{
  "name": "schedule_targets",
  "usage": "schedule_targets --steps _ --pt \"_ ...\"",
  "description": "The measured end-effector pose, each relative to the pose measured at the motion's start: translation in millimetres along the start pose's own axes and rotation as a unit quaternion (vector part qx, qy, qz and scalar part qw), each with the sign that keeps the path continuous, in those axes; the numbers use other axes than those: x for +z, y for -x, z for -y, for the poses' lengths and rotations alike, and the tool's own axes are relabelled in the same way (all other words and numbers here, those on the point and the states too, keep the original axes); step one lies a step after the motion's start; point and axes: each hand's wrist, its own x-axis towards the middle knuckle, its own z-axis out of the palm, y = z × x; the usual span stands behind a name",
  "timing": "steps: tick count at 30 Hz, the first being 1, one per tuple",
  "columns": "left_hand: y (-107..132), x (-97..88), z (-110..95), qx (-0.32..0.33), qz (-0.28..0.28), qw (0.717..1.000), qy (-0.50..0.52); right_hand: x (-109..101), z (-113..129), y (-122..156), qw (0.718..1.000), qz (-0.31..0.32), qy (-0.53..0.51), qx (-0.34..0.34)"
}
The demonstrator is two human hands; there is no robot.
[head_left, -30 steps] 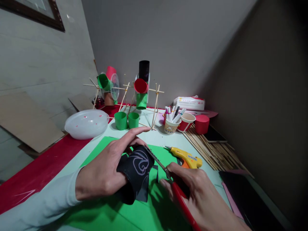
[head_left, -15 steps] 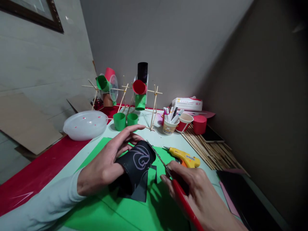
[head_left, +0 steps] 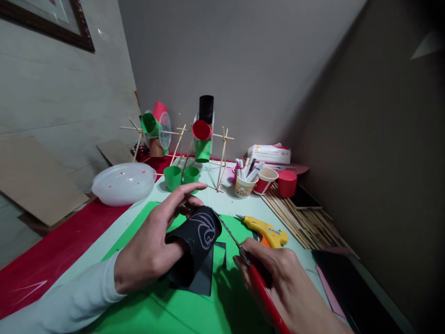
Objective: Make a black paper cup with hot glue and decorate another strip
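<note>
My left hand [head_left: 153, 239] grips a black paper tube [head_left: 205, 232] with a pale purple swirl drawn on its side; the thumb is inside its near opening. The tube lies tilted above a green sheet [head_left: 139, 304]. In my right hand [head_left: 278, 278] is a pair of scissors [head_left: 259, 283] with red handles. Its metal blades reach the tube's far right rim; whether they cut into it, I cannot tell. Black paper scraps [head_left: 205, 278] lie beneath the tube. Right of the blades rests a yellow glue gun [head_left: 267, 230].
Two green cups [head_left: 173, 178] stand behind my left hand, near a stick frame [head_left: 222, 162] carrying coloured paper tubes. Further right are a cup of markers [head_left: 246, 187], a red cylinder [head_left: 287, 183] and wooden sticks [head_left: 306, 227]. A translucent lid-like bowl [head_left: 121, 184] is left.
The black tube has turned slightly in my left hand, its drawing shifting to the right side. The scissors stay at its rim. The whole view has shifted a little.
</note>
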Motion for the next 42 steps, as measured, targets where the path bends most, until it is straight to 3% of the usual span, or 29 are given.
schedule_targets --steps 8,16,42 --pt "1 -2.2 -1 -0.028 0.016 0.999 0.038 6 -4 -3 1.0 -0.014 -0.015 0.017" --pt "4 6.9 0 -0.053 0.047 0.992 0.105 12 -8 -4 0.999 -0.039 0.002 0.008" --pt "3 5.9 -1 -0.053 0.044 0.994 0.086 5 1 0 1.0 -0.01 0.004 0.018"
